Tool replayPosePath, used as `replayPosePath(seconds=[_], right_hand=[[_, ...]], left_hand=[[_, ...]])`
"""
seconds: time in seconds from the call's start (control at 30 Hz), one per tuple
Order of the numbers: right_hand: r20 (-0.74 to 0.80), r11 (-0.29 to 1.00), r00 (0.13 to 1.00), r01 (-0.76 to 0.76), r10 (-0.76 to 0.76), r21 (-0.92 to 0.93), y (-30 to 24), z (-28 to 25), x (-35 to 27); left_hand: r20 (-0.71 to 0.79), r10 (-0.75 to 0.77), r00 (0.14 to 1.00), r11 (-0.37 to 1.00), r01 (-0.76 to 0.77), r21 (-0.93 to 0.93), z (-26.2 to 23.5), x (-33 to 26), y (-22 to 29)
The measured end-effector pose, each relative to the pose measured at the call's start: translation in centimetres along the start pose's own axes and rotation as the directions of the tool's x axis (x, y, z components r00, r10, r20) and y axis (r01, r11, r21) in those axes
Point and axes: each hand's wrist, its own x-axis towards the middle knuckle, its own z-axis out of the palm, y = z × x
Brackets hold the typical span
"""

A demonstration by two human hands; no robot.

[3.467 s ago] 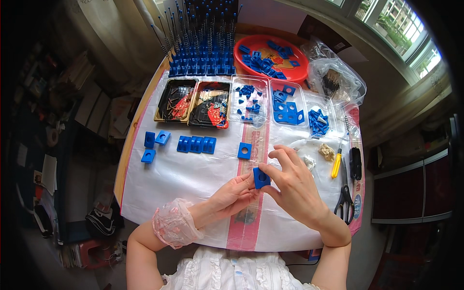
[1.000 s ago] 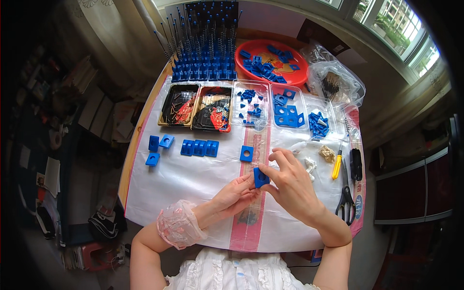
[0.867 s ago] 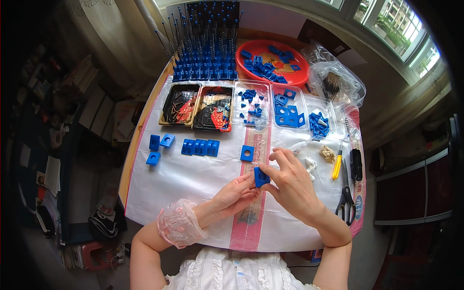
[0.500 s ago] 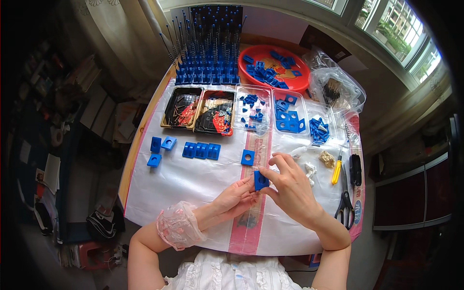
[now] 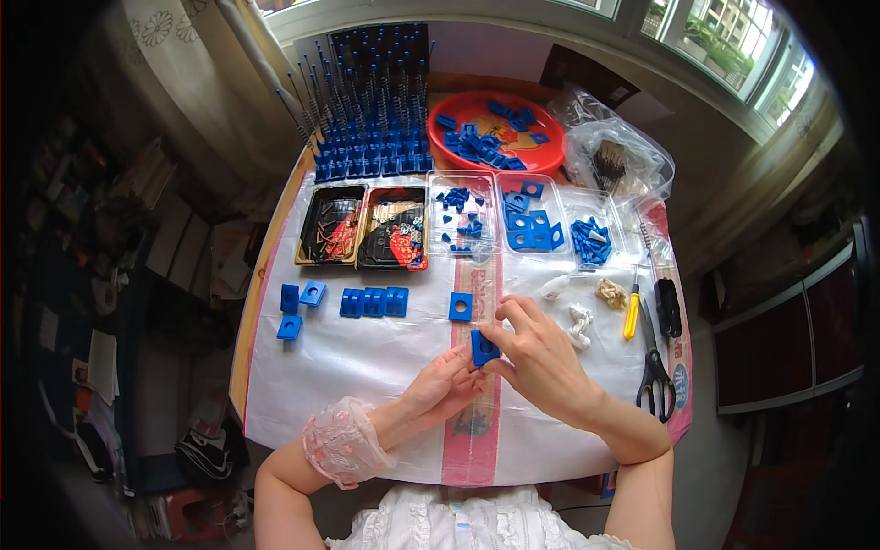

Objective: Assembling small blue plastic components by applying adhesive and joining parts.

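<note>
My left hand [image 5: 446,385] and my right hand [image 5: 541,357] meet over the white table cover [image 5: 367,357], both gripping one small blue plastic block [image 5: 482,347]. A square blue piece with a hole [image 5: 460,306] lies just beyond them. Further left sit a row of three blue blocks [image 5: 373,302] and three loose blue pieces [image 5: 299,307].
Two black trays [image 5: 365,226] of small parts, clear trays of blue parts [image 5: 522,220], a red bowl [image 5: 496,130] of blue pieces and a rack of blue pegs with rods [image 5: 371,101] stand at the back. Yellow-handled tool [image 5: 632,313], scissors [image 5: 656,367] and a plastic bag [image 5: 612,160] lie right.
The hands have stayed together on the blue block; only the view has shifted slightly.
</note>
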Motion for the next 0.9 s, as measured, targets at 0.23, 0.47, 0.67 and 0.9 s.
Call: replayPosePath(seconds=[0.23,0.47,0.67,0.9], right_hand=[[0.018,0.996,1.000,-0.018,0.017,0.082,0.94,0.08,-0.06],[0.031,0.997,0.999,-0.038,0.036,0.066,0.53,-0.04,-0.18],[0.027,0.997,0.999,-0.031,0.029,0.073,0.53,-0.10,-0.25],[-0.023,0.997,1.000,-0.007,0.008,0.083,0.32,-0.09,-0.27]], left_hand=[[-0.027,-0.003,1.000,1.000,0.003,0.011,0.49,-0.02,0.01],[-0.004,0.002,1.000,1.000,-0.002,0.011,0.24,0.08,-0.02],[-0.005,0.003,1.000,1.000,-0.003,0.022,0.22,0.09,-0.04],[-0.016,0.011,1.000,1.000,-0.011,0.028,0.80,-0.16,0.06]])
